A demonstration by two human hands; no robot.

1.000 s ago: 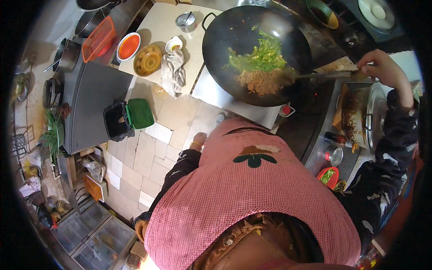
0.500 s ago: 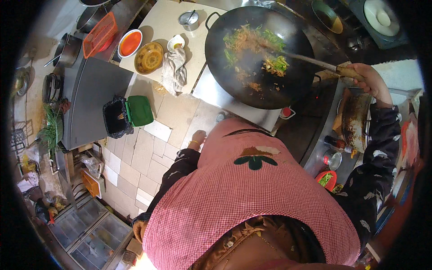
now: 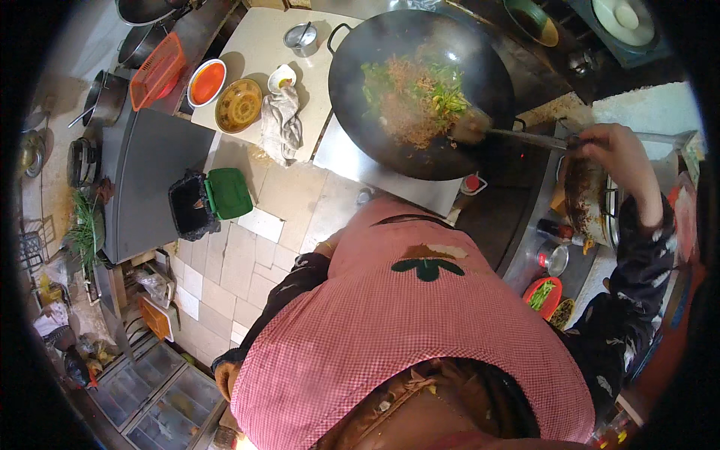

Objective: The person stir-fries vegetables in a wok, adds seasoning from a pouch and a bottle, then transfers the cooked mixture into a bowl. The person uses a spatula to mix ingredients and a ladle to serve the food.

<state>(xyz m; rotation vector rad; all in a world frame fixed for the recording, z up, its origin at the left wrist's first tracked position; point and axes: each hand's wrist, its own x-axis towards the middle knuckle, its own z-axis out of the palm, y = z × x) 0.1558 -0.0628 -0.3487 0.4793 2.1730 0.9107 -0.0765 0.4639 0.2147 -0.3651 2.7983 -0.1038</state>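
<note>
My right hand [image 3: 621, 157] is closed round the handle end of a long wok spatula [image 3: 529, 138], whose blade rests in the right side of a large black wok [image 3: 480, 67]. Shredded brown food mixed with green vegetable pieces [image 3: 420, 97] is heaped in the wok's middle, up against the blade, under a haze of steam. Down beside the front of my pink checked apron, my left hand [image 3: 328, 245] shows only in small part; its fingers are hidden behind the cloth.
Left of the wok, a pale counter holds a metal cup [image 3: 301, 40], a crumpled cloth [image 3: 281, 129], a patterned brown bowl [image 3: 239, 106] and a bowl of red liquid [image 3: 207, 83]. A green-lidded bin [image 3: 229, 193] stands on the floor. A stained pot [image 3: 587, 196] sits by my right arm.
My right hand has moved down and right, drawing the spatula blade to the wok's right side. The food lies more gathered. My left hand has slipped mostly behind the apron.
</note>
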